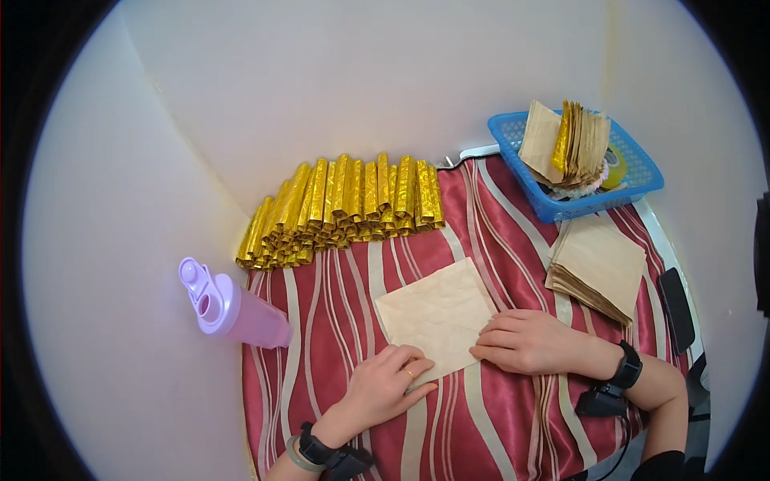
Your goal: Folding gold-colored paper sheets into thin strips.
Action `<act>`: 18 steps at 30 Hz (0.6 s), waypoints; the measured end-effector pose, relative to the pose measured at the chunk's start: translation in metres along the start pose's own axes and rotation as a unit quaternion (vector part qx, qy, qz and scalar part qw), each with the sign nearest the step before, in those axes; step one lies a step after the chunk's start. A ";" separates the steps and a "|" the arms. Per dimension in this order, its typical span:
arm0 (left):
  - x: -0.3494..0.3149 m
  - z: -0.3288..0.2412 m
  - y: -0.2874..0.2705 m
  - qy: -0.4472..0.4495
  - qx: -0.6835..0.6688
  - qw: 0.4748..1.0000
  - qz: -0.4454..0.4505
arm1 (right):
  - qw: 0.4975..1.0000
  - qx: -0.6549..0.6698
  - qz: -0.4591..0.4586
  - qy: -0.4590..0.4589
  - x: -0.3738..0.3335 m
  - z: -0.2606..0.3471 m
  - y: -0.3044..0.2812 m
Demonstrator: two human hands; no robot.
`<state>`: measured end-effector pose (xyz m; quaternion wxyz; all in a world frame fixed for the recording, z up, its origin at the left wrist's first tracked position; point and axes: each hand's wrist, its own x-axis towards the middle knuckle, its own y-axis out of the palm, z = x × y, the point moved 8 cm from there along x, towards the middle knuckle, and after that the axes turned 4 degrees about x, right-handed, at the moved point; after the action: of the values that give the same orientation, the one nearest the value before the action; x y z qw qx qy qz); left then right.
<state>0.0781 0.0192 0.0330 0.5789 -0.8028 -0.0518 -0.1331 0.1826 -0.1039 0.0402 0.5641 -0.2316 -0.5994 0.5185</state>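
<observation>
A tan paper sheet [439, 309], lightly creased, lies flat and at a slant on the striped tablecloth. My left hand [383, 383] rests at its near left corner, fingers bent onto the paper and thumb stretched apart along the near edge. A ring and a wristband show on that arm. On the right edge of the sheet, my right hand [529, 343] lies palm down with its fingers flat, the tips touching the paper; its thumb is hidden. Neither hand visibly grips anything. Beyond the sheet, many rolled gold foil tubes [341, 204] are piled in layers.
A blue basket [553, 210] at the back right holds upright tan papers and a gold strip. Before it lies a stack of tan sheets [601, 268], with a black phone [678, 313] at the table's right edge. A purple bottle [249, 314] is at the left. Pale walls surround the table.
</observation>
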 end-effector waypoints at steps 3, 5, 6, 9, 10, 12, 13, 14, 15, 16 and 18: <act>-0.001 -0.002 0.001 0.003 0.022 1.000 0.013 | 1.000 -0.005 -0.024 0.001 0.000 -0.001 0.000; -0.001 -0.005 -0.001 0.006 0.029 1.000 0.006 | 0.999 -0.001 -0.034 0.006 -0.001 -0.003 -0.001; 0.000 -0.006 -0.003 0.007 0.036 0.999 -0.004 | 0.999 0.015 -0.036 0.021 -0.001 -0.006 -0.002; 0.001 -0.006 -0.003 -0.006 0.036 0.999 -0.024 | 0.996 0.056 -0.028 0.063 0.000 -0.013 -0.002; 0.000 -0.006 -0.001 -0.006 0.036 0.999 -0.024 | 0.992 0.082 -0.019 0.091 0.000 -0.018 0.001; -0.004 0.005 0.000 -0.058 -0.007 0.997 -0.056 | 0.991 0.090 -0.025 0.100 -0.001 -0.022 0.002; -0.004 0.005 0.000 -0.057 -0.007 0.997 -0.056 | 0.989 0.099 -0.031 0.109 -0.001 -0.024 0.002; -0.005 0.011 -0.001 -0.098 -0.042 0.992 -0.062 | 0.989 0.099 -0.032 0.109 0.000 -0.024 0.003; -0.007 0.017 -0.001 -0.137 -0.078 0.985 -0.068 | 0.985 0.110 -0.040 0.129 0.001 -0.026 0.003; -0.006 0.017 -0.001 -0.136 -0.078 0.985 -0.067 | 0.980 0.121 -0.048 0.149 0.001 -0.029 0.002; -0.007 0.020 -0.002 -0.157 -0.064 0.983 -0.071 | 0.975 0.125 -0.032 0.180 0.003 -0.033 0.004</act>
<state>0.0742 0.0387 0.0268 0.5003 -0.8432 -0.1906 -0.0488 0.2109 -0.0880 0.0321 0.7038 -0.2293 -0.4255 0.5206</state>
